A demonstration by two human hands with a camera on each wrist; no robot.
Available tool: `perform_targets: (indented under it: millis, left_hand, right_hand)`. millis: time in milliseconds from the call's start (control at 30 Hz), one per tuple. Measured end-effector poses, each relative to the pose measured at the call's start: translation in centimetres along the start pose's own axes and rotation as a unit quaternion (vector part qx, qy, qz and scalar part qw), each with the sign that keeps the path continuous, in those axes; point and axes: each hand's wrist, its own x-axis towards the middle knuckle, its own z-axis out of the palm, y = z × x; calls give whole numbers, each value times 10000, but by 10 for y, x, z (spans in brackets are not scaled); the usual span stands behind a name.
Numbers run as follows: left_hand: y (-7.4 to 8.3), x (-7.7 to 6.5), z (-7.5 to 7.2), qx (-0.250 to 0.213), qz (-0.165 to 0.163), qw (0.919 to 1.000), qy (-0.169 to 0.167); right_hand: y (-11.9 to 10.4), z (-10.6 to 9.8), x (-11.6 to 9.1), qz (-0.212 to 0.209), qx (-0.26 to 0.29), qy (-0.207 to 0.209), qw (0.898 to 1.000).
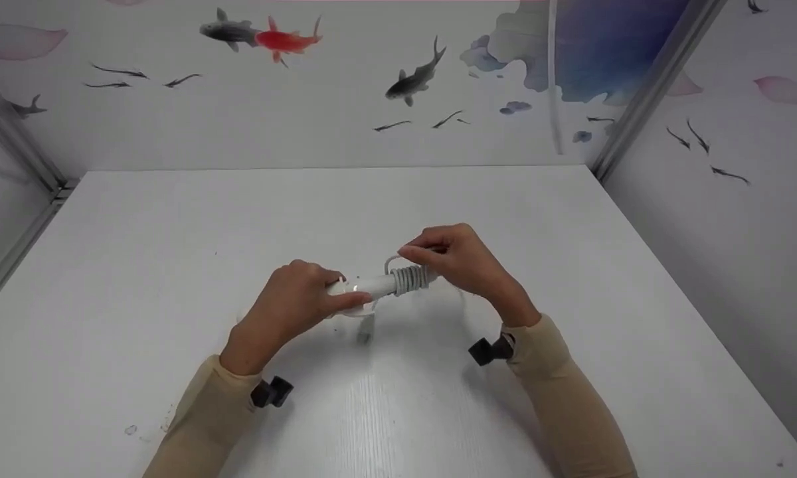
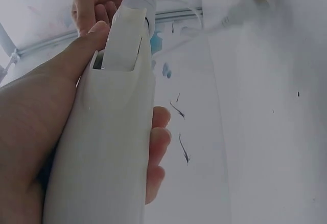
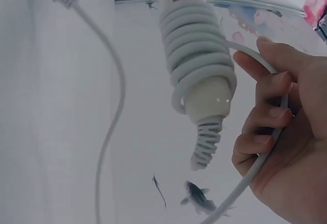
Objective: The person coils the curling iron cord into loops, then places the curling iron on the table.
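Observation:
A white handheld electric appliance (image 1: 378, 285) with a slim handle is held above the table; its exact kind is not clear. My left hand (image 1: 292, 299) grips the thicker body (image 2: 110, 116), thumb along one side and fingertips showing on the other. Several turns of grey-white power cord (image 3: 196, 42) are wound round the handle, close to the ribbed cord sleeve (image 3: 206, 144) at its end. Beside these coils, my right hand (image 1: 468, 262) holds a loose stretch of the cord (image 3: 250, 175) under its curled fingers. The plug (image 1: 365, 330) hangs below the appliance.
The white tabletop (image 1: 192, 219) lies beneath both hands. Walls printed with fish (image 1: 415, 83) and petals stand behind and at the right, joined by metal corner posts (image 1: 651, 86). Small black devices (image 1: 485, 352) are worn at both wrists.

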Motion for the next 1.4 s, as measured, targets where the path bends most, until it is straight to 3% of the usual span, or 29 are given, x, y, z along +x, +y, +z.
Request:
perform_targets:
  millis: [267,500,733,967,1167,1267,1400]
  left_hand:
    - [-7,-1,-6,38,-177,9976,667]
    - [-4,-1,-10,-83,-425,9929,1112]
    - [-4,-1,-12,-235,-621,9872,1448]
    - [0,-2,-14,-510,-585,9896,1209]
    - [3,-3,-15,-634,-580,9916,964]
    - [5,-3,-13,-688,-528,9933,759]
    - [7,-4,-12,-749,-284,9955,511]
  right_hand:
    - [-14,4,-6,-351,148,-242,9990]
    - [-16,5,-6,-217,396,-449,9980]
    - [-8,7,-3,-74,602,-1239,9904]
    - [11,11,5,384,551,-2041,9766]
    - [30,13,10,996,43,-1962,9755]
    - [38,13,11,966,121,-1800,9788]
    - [45,12,11,556,648,-1866,9787]
